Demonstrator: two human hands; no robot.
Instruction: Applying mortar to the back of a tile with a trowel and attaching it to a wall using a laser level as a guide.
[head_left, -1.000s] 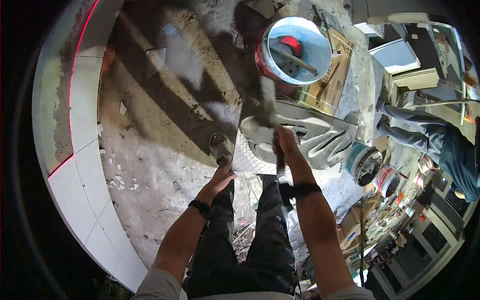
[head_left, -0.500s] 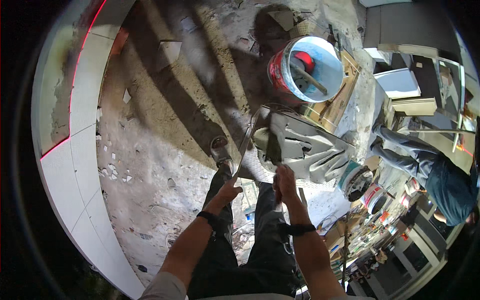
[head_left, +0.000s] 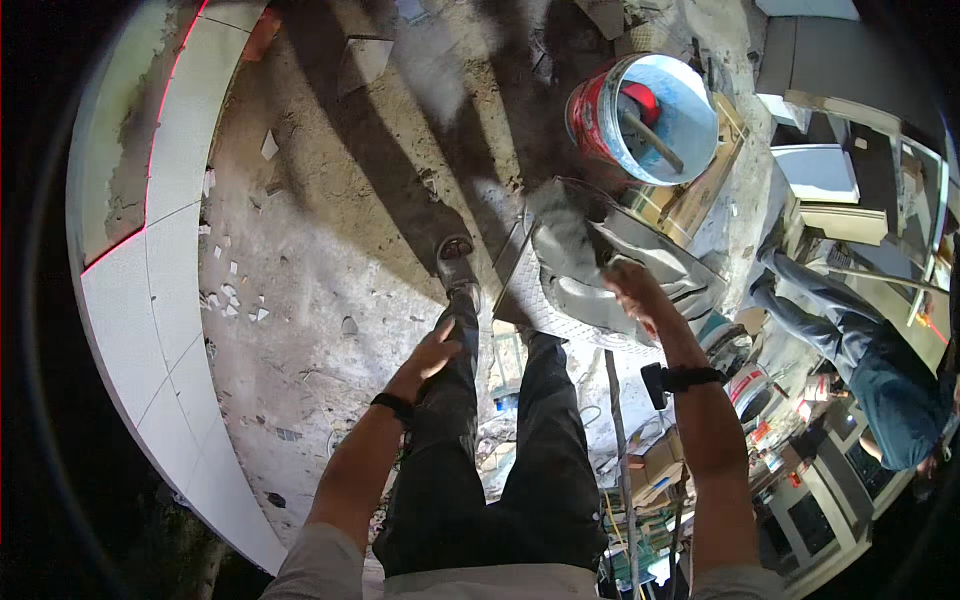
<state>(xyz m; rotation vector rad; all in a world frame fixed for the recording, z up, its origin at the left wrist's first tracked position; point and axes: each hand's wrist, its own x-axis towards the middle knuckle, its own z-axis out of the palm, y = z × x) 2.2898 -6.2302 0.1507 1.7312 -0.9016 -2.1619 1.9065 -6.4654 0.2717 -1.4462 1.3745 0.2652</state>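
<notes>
A large tile [head_left: 580, 325] with a textured underside is in front of my legs, with wet grey mortar [head_left: 570, 262] spread thickly and unevenly over it. My right hand [head_left: 640, 292] is over the mortar, closed around the handle of a trowel [head_left: 603, 246]; its blade is mostly hidden by the hand and mortar. My left hand [head_left: 436, 352] hangs beside my left leg, apart from the tile, empty, with its thumb away from the fingers.
Beyond the tile stands a red and white bucket [head_left: 640, 118] with a wooden-handled tool inside. Planks [head_left: 705, 185] lie beside it. Another person [head_left: 860, 345] is at the right among smaller buckets [head_left: 750, 388]. Pale wall tiles [head_left: 115, 310] curve along the left; broken pieces [head_left: 230, 290] litter the floor.
My left hand has let go of the tile's left edge and drawn back beside my leg. My right hand has moved right and farther out over the mortar with the trowel.
</notes>
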